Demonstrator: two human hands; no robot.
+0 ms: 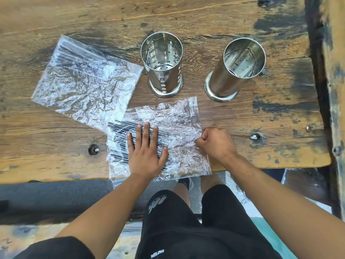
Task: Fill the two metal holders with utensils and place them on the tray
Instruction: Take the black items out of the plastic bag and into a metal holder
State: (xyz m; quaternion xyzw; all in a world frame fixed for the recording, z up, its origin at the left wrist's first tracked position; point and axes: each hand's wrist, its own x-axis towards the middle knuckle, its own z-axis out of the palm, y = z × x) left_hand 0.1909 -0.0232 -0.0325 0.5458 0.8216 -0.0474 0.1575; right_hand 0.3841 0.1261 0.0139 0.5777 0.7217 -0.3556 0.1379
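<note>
Two empty perforated metal holders stand upright on the wooden table: one [162,68] at the centre, the other [235,71] to its right. A crumpled clear plastic bag [177,124] holding black utensils [119,135] lies at the table's front edge. My left hand [145,154] presses flat on that bag over the black utensils, fingers straight. My right hand [216,141] pinches the bag's plastic at its right side, fingers curled. A second clear bag [84,81] with dark utensils lies at the left. No tray is in view.
The worn wooden table [56,25] stretches far back and left. Its front edge runs just under the near bag, which overhangs it slightly. A dark wooden beam [321,90] borders the right side. My legs and the floor show below.
</note>
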